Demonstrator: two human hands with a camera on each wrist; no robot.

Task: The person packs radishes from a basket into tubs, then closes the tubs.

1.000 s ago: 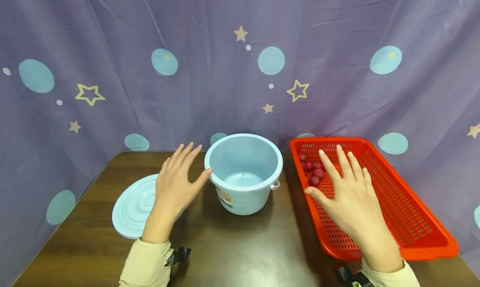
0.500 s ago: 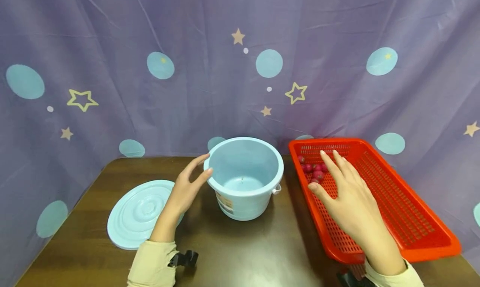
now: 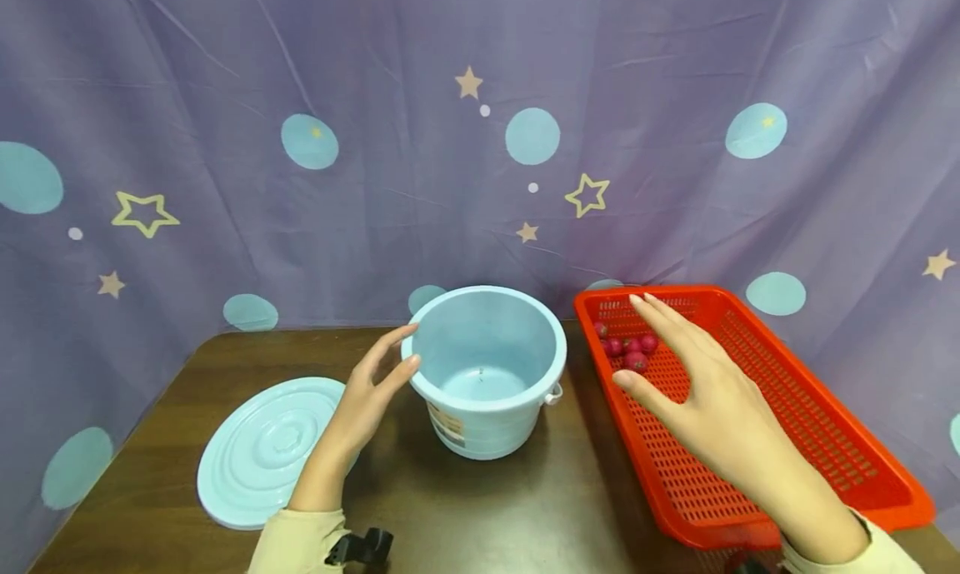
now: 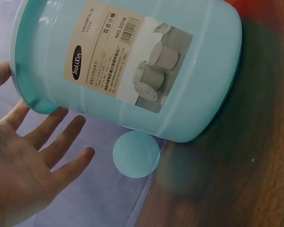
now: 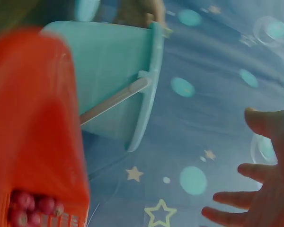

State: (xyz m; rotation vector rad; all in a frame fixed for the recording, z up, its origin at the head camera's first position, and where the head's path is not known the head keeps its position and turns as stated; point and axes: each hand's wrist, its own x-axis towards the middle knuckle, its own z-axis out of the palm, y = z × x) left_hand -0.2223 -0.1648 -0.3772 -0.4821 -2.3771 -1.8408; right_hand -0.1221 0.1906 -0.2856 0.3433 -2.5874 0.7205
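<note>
A dark brown wooden table [image 3: 465,516] stands against a purple curtain [image 3: 420,182] printed with stars and pale blue circles. At the middle of the table, near the curtain, a light blue bucket [image 3: 483,431] stands upright with its mouth uncovered; a small dark speck [image 3: 482,376] shows on its floor. To its left a light blue lid [image 3: 258,453] lies flat, its right edge hidden by the person's left forearm. To its right, well apart from the lid, is a red slotted basket [image 3: 630,441], partly covered by the right hand [image 3: 708,391] and forearm.

The left hand [image 3: 363,399] is at the bucket's left rim, thumb and fingers spread wide around the edge; whether it bears any grip on the rim cannot be told. The right hand is above the basket, thumb well apart from its extended fingers, holding nothing.

Counted: one bucket, one lid, one basket, two hands. In the basket's far left corner lie about six red round pieces [image 3: 635,361], overlapping, so the exact number is uncertain. The bucket carries one printed label [image 4: 128,56] and one pale handle [image 5: 116,99], hanging slanted along its side.
</note>
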